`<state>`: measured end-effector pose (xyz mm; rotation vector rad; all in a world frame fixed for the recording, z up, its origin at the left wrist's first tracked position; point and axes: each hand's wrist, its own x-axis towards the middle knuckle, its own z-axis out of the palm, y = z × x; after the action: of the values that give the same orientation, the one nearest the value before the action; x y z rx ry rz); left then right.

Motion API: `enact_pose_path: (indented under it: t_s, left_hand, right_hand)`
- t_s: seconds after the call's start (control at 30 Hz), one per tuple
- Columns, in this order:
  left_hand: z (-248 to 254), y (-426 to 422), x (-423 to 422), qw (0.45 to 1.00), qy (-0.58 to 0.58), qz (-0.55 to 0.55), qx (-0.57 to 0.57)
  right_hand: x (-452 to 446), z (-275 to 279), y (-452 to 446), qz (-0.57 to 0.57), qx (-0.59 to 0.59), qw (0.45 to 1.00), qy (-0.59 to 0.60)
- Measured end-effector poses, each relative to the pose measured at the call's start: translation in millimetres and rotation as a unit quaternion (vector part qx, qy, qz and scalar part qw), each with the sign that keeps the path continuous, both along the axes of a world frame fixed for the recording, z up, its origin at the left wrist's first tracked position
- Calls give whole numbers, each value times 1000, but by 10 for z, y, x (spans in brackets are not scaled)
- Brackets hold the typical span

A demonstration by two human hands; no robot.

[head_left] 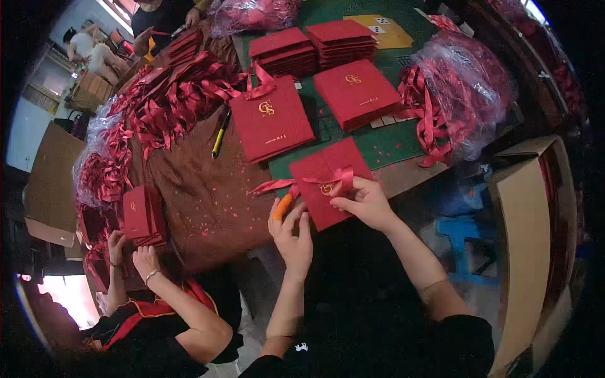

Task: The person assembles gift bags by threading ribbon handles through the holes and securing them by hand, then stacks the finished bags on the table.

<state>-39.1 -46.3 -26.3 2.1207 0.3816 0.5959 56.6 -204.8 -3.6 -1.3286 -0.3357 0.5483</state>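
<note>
A red bag (pixel 332 157) with gold lettering lies tilted at the table's near edge, in front of me. A red ribbon (pixel 275 186) runs across it and trails off to the left. My right hand (pixel 365 203) pinches the ribbon over the lettering, thumb against fingers. At the bag's lower left is my left hand (pixel 292 236), its fingers bent around the ribbon's side; an orange cover wraps one finger. Just beyond lie a larger red bag (pixel 272 120) with a ribbon handle and a pile of red bags (pixel 357 94).
Two more stacks of red bags (pixel 282 53) stand at the back. Ribbons in clear plastic (pixel 463 88) lie right, a yellow marker (pixel 218 142) left. A co-worker's hands (pixel 146 259) are at the lower left. An open carton (pixel 523 233) and blue stool (pixel 465 246) stand at right.
</note>
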Motion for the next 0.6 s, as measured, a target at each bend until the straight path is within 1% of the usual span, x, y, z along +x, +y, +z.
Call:
enact_pose_path:
  t_s: [0.03, 0.07, 0.1, 0.17, 0.23, 0.33, 0.37, 0.43, 0.6]
  left_hand:
    - [-29, -12, -2, 1000, 6, 11, -18]
    - [-26, -15, -1, 1000, 6, 10, -18]
    - [-10, -9, -2, 1000, 8, 5, -26]
    - [10, 2, -8, 999, 11, 2, -34]
    - [21, 13, -12, 999, 16, -7, -49]
    - [31, -11, 2, 998, -2, -4, -55]
    - [4, -4, -4, 998, -2, -4, -55]
    - [-59, 14, -21, 1000, 6, -19, -8]
    - [-31, 33, -27, 999, 26, -29, -3]
  right_hand:
    - [-7, -3, -3, 1, -8, 1000, -7]
    - [-10, 12, -16, 13, -57, 998, -2]
    - [-8, -11, -11, 12, -57, 998, -3]
    - [-13, -58, 24, 16, -42, 996, -73]
    - [-25, -31, 36, 10, -40, 998, -51]
    - [-28, 0, 49, 42, -116, 989, -78]
    - [-30, 14, 54, 42, -116, 989, -78]
    - [-32, 35, 65, 36, -160, 970, -177]
    - [-28, 7, 90, 29, -182, 963, -194]
